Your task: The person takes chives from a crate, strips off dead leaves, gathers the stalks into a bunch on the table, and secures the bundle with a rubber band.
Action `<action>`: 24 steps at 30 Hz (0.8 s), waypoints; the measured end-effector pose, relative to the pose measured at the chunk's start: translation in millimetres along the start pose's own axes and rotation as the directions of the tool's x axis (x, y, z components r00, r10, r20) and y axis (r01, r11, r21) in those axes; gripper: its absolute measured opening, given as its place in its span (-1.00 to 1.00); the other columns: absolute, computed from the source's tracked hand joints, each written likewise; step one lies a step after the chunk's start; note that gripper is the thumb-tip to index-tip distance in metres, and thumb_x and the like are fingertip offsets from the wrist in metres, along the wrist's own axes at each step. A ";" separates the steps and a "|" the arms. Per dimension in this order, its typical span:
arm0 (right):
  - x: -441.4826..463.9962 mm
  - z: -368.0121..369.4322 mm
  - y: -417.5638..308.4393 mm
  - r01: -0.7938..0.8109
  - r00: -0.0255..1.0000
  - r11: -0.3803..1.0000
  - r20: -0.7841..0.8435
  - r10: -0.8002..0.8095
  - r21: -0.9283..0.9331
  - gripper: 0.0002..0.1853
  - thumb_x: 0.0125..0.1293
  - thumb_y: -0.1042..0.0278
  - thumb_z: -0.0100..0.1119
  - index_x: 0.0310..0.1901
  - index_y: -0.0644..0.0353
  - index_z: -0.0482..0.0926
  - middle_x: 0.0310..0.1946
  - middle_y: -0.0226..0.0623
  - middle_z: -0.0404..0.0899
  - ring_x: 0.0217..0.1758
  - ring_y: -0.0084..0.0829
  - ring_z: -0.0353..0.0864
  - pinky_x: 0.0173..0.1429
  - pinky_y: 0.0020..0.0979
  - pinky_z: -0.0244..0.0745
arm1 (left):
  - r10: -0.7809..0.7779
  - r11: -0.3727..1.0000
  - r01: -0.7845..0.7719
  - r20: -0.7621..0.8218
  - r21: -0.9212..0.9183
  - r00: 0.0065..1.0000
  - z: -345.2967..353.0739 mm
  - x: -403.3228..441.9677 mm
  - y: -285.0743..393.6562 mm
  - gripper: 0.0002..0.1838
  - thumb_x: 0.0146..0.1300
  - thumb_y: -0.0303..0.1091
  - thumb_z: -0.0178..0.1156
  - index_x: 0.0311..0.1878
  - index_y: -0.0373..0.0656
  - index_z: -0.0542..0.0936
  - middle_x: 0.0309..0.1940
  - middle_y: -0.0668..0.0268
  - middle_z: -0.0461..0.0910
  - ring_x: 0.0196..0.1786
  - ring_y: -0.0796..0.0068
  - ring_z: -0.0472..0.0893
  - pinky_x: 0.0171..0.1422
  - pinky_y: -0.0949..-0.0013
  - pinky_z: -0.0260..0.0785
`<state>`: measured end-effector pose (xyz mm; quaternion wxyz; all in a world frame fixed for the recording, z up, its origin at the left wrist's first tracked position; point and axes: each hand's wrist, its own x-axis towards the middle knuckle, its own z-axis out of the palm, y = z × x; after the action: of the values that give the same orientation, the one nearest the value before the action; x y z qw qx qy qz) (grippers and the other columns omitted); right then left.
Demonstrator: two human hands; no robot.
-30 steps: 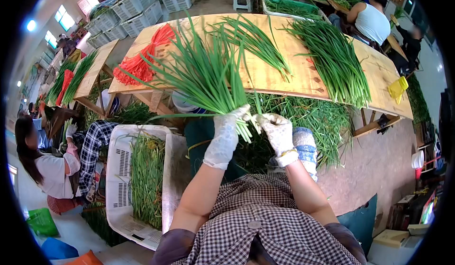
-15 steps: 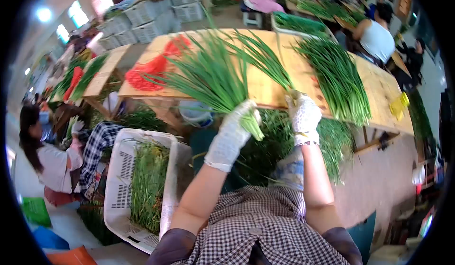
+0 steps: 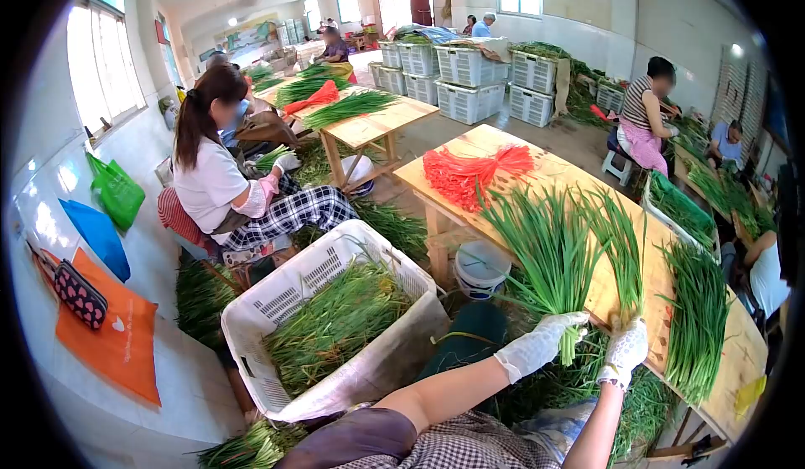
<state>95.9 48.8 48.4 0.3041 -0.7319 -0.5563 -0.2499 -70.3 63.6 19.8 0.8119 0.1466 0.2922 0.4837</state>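
My left hand (image 3: 541,345), in a white glove, is closed round the pale stem ends of a thick bunch of chives (image 3: 549,255). Its green leaves fan out over the wooden table (image 3: 457,160). In my right hand (image 3: 625,351), also gloved, is a thinner bunch of chives (image 3: 620,251), gripped at its base by the table's near edge. Farther right, a pile of chives (image 3: 698,318) lies on the tabletop. A heap of red ties (image 3: 474,171) sits at the table's far left end.
On my left stands a white crate (image 3: 369,377) of loose green leaves, near a seated person (image 3: 218,158). A white bucket (image 3: 481,268) is under the table's left part. Stacked crates (image 3: 470,83) stand behind, and a yellow object (image 3: 749,395) lies at the right end.
My view has swung to the left, bringing the crate and the seated person further into sight. Both hands still hold their bunches at the table's near edge.
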 end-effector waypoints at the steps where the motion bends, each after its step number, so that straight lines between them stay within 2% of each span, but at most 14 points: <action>1: 0.6 9.6 7.8 0.001 1.000 1.000 0.000 -0.001 0.005 -0.74 0.27 0.10 0.20 -0.28 0.15 0.61 -0.41 -0.19 0.65 -0.33 -0.23 0.67 -0.24 -0.27 0.56 | -0.011 1.000 0.011 -0.019 -0.003 1.000 0.8 -1.1 -0.7 -0.90 0.23 -0.47 0.25 -0.21 -0.27 0.60 -0.40 0.28 0.62 -0.41 0.42 0.59 -0.37 0.41 0.46; 4: 13.3 15.3 13.6 0.049 0.972 0.995 0.231 -0.028 -0.084 -0.74 0.19 0.16 0.23 -0.34 0.22 0.62 -0.45 -0.07 0.63 -0.37 -0.12 0.65 -0.24 -0.20 0.54 | 0.002 1.000 -0.001 0.054 -0.013 0.999 -5.0 0.9 -0.5 -0.89 0.22 -0.48 0.25 -0.21 -0.28 0.60 -0.39 0.27 0.62 -0.41 0.42 0.59 -0.38 0.41 0.46; 7: 17.9 15.5 15.5 0.044 0.975 0.997 0.221 -0.029 -0.063 -0.78 0.20 0.19 0.20 -0.38 0.19 0.63 -0.49 -0.08 0.62 -0.40 -0.07 0.63 -0.25 -0.17 0.54 | -0.026 1.000 0.026 0.031 -0.016 0.999 -6.7 4.0 -1.2 -0.89 0.22 -0.48 0.25 -0.21 -0.29 0.60 -0.39 0.27 0.62 -0.42 0.42 0.58 -0.39 0.41 0.46; 9: 8.3 0.5 9.1 0.030 0.994 1.000 0.103 -0.030 -0.006 -0.78 0.23 0.23 0.18 -0.43 0.21 0.61 -0.52 -0.13 0.62 -0.44 -0.18 0.64 -0.32 -0.23 0.54 | 0.006 1.000 -0.006 0.007 0.008 1.000 -5.9 4.9 -0.7 -0.88 0.22 -0.48 0.25 -0.20 -0.29 0.60 -0.38 0.27 0.63 -0.41 0.42 0.59 -0.37 0.40 0.47; 10: 0.1 -12.7 1.3 -0.083 0.982 0.975 0.185 0.044 0.207 -0.80 0.25 0.29 0.17 -0.41 0.25 0.62 -0.52 -0.14 0.62 -0.45 -0.26 0.63 -0.31 -0.26 0.54 | 0.029 0.999 -0.029 -0.020 0.030 0.999 -7.1 4.1 -4.1 -0.87 0.22 -0.47 0.26 -0.19 -0.29 0.60 -0.38 0.27 0.63 -0.40 0.41 0.60 -0.35 0.39 0.48; 12: -30.2 -0.6 11.9 -0.306 0.935 0.690 0.344 0.088 0.656 -0.85 0.31 0.42 0.11 -0.32 0.28 0.63 -0.48 -0.23 0.63 -0.44 -0.53 0.55 -0.28 -0.39 0.56 | 0.101 0.994 -0.102 0.020 0.027 0.995 2.2 -17.7 -0.4 -0.85 0.22 -0.44 0.29 -0.18 -0.26 0.61 -0.37 0.29 0.65 -0.36 0.41 0.63 -0.29 0.40 0.51; 13: -36.0 -52.3 -14.7 -0.494 0.815 0.613 0.574 0.079 0.617 -0.87 0.32 0.44 0.12 -0.29 0.27 0.64 -0.41 -0.32 0.63 -0.40 -0.59 0.53 -0.27 -0.48 0.57 | 0.144 0.989 -0.142 0.090 -0.031 0.985 18.4 -41.3 6.6 -0.84 0.23 -0.42 0.28 -0.17 -0.25 0.60 -0.35 0.30 0.65 -0.34 0.43 0.63 -0.28 0.42 0.52; 14: -55.5 -63.0 -27.5 -0.561 0.804 0.399 0.592 0.054 0.725 -0.91 0.30 0.46 0.18 -0.26 0.26 0.64 -0.38 -0.36 0.61 -0.40 -0.62 0.53 -0.27 -0.53 0.57 | 0.039 0.995 -0.056 0.206 0.077 0.978 8.2 -45.1 11.4 -0.85 0.24 -0.42 0.26 -0.16 -0.24 0.59 -0.32 0.28 0.65 -0.33 0.44 0.63 -0.28 0.41 0.51; 15: -71.5 -67.3 -38.0 -0.660 0.748 0.195 0.658 0.086 0.725 -0.91 0.30 0.46 0.21 -0.24 0.27 0.64 -0.38 -0.39 0.60 -0.39 -0.65 0.53 -0.30 -0.54 0.55 | 0.024 0.998 -0.032 0.165 0.046 0.986 8.2 -42.9 9.6 -0.89 0.24 -0.44 0.24 -0.19 -0.22 0.58 -0.33 0.27 0.63 -0.39 0.46 0.61 -0.33 0.42 0.49; 16: -77.2 -70.8 -34.5 -0.616 0.756 0.381 0.654 0.038 0.689 -0.87 0.31 0.43 0.21 -0.19 0.28 0.64 -0.37 -0.40 0.60 -0.39 -0.67 0.52 -0.34 -0.56 0.52 | -0.136 0.990 0.131 0.152 0.043 0.979 0.8 -37.3 10.6 -0.94 0.24 -0.48 0.23 -0.23 -0.20 0.57 -0.38 0.29 0.60 -0.43 0.48 0.59 -0.36 0.42 0.48; 18: -87.1 -57.4 -21.7 -0.783 0.622 -0.048 0.783 -0.002 0.621 -0.84 0.37 0.39 0.15 -0.17 0.30 0.63 -0.41 -0.45 0.59 -0.48 -0.67 0.48 -0.38 -0.60 0.48 | 0.050 0.994 -0.058 0.081 0.092 0.995 -4.1 -24.5 2.9 -0.85 0.11 -0.65 0.28 -0.27 -0.25 0.55 -0.42 0.28 0.57 -0.49 0.46 0.55 -0.49 0.44 0.43; 19: -86.4 -54.2 -15.9 -0.883 0.449 -0.136 0.893 0.040 0.450 -0.83 0.40 0.38 0.11 -0.13 0.28 0.62 -0.45 -0.46 0.59 -0.50 -0.68 0.48 -0.41 -0.60 0.48 | 0.109 0.990 -0.108 -0.004 0.093 0.994 0.7 -24.7 5.5 -0.83 0.08 -0.68 0.28 -0.27 -0.28 0.55 -0.40 0.23 0.59 -0.50 0.44 0.55 -0.51 0.45 0.42; 22: -101.6 -21.1 18.6 -0.886 0.462 0.131 0.875 0.143 0.446 -0.79 0.42 0.29 0.09 -0.23 0.24 0.64 -0.56 -0.46 0.54 -0.72 -0.66 0.38 -0.61 -0.61 0.39 | 0.036 0.991 -0.025 -0.085 0.131 0.996 -4.2 -22.7 8.9 -0.82 0.15 -0.64 0.25 -0.16 -0.37 0.57 -0.30 0.11 0.65 -0.49 0.40 0.57 -0.47 0.43 0.45; 24: -86.7 -39.4 14.2 -0.893 0.445 0.006 0.884 0.145 0.449 -0.77 0.39 0.24 0.15 -0.25 0.25 0.64 -0.58 -0.46 0.54 -0.74 -0.65 0.39 -0.64 -0.63 0.36 | 0.028 0.986 -0.004 -0.143 0.166 0.989 5.0 -29.1 10.9 -0.83 0.18 -0.62 0.23 -0.14 -0.39 0.59 -0.29 0.11 0.66 -0.48 0.40 0.56 -0.43 0.42 0.47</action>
<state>86.3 -39.9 12.2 0.5308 -0.5978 -0.2904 0.5259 -85.4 43.8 39.1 0.7697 0.1803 0.3883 0.4736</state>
